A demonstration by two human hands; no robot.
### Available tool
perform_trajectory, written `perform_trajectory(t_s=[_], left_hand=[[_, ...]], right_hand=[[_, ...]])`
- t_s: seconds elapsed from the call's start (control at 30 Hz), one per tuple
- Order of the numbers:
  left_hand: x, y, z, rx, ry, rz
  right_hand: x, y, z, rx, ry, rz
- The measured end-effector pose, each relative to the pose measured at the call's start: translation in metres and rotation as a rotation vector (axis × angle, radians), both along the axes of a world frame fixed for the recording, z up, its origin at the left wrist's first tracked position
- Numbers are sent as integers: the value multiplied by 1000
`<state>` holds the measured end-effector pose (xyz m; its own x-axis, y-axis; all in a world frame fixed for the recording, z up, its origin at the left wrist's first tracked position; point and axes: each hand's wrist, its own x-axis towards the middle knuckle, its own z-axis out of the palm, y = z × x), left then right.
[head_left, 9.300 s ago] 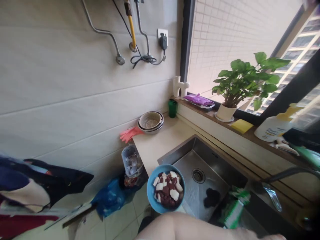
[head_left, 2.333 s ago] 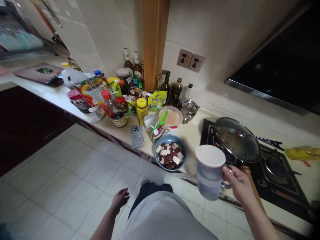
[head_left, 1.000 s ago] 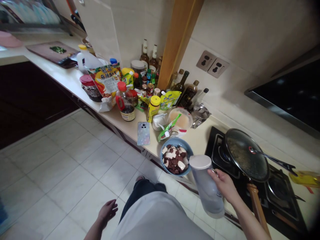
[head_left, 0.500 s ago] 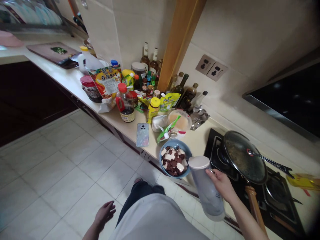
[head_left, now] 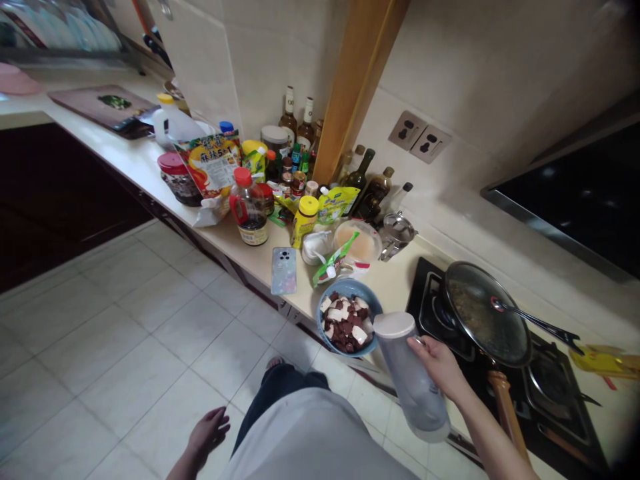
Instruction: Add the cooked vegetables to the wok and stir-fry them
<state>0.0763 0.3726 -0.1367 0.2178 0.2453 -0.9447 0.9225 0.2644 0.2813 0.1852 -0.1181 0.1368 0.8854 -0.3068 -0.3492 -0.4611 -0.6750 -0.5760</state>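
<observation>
A translucent plastic pitcher (head_left: 413, 383) with a white lid hangs tilted at the counter's front edge, its lidded end towards the bowl. My right hand (head_left: 437, 363) is closed around its handle. Right beside the lid stands a blue bowl (head_left: 325, 333) of dark brown chunks and white pieces (head_left: 359, 335). Away from the counter, over the floor, my left hand (head_left: 210, 430) hangs with loosely bent fingers, some of them apart, and holds nothing.
A lidded pan (head_left: 485, 313) with a wooden handle sits on the gas stove (head_left: 425, 300), a spoon (head_left: 540, 320) resting on its lid. A phone (head_left: 284, 270) lies near the counter edge. Behind are bottles, a soy sauce jug (head_left: 249, 210) and seasoning pouches. Farther left lies a cutting board (head_left: 83, 107).
The whole view has shifted slightly to the left. My right hand still grips the pitcher beside the bowl, and my left hand hangs almost as before.
</observation>
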Motion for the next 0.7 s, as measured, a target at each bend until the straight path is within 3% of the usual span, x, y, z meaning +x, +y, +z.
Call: perform_trajectory(t_s=[0.7], left_hand=[[5, -2, 10, 15, -23, -9]], right_hand=[[4, 3, 7, -78, -5, 47]])
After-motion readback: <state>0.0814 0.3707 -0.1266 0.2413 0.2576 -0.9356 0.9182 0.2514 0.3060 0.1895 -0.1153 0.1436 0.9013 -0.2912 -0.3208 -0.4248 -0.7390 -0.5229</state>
